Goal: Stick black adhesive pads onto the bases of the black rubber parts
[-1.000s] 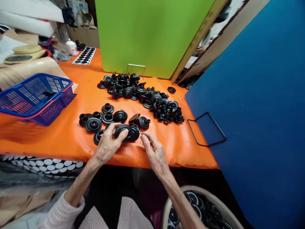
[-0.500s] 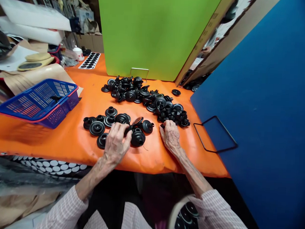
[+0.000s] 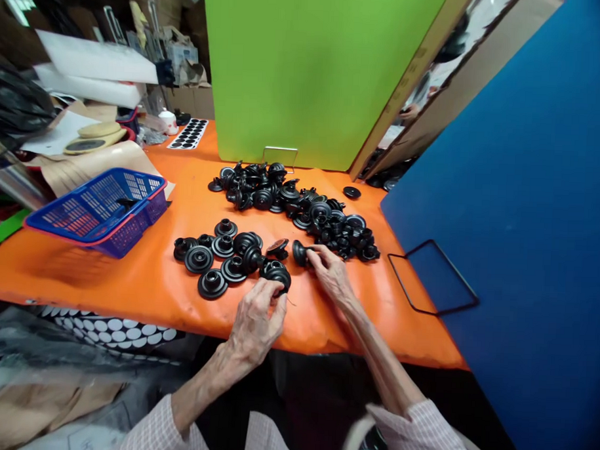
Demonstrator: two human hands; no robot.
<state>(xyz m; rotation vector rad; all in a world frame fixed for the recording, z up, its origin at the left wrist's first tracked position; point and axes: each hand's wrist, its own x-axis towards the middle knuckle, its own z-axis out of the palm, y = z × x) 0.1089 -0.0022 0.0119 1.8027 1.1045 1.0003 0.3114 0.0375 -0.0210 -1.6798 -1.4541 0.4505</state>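
Note:
My left hand (image 3: 257,319) pinches a black round knob (image 3: 276,274) with a stepped, ringed face, at the near right of a loose group of similar knobs. My right hand (image 3: 332,273) has thumb and fingers closed on the stem of another black knob (image 3: 300,252), its disc turned to the left. Between the hands lies a tilted knob (image 3: 278,248) with a brownish face. More black ringed knobs (image 3: 212,283) lie to the left, several with their stems up. Beyond my right hand sits a larger heap of black knobs (image 3: 320,212).
A blue plastic basket (image 3: 96,205) stands at the left on the orange table cover (image 3: 145,279). A green panel (image 3: 315,74) rises behind; a blue panel (image 3: 517,193) with a wire handle (image 3: 432,312) leans at the right. Below the table edge is a pale-rimmed bucket (image 3: 354,440).
My left hand has drawn back toward me and right, onto the nearest knob. My right hand has shifted slightly left, away from the heap, with a knob now plainly in its fingers. The view has shifted.

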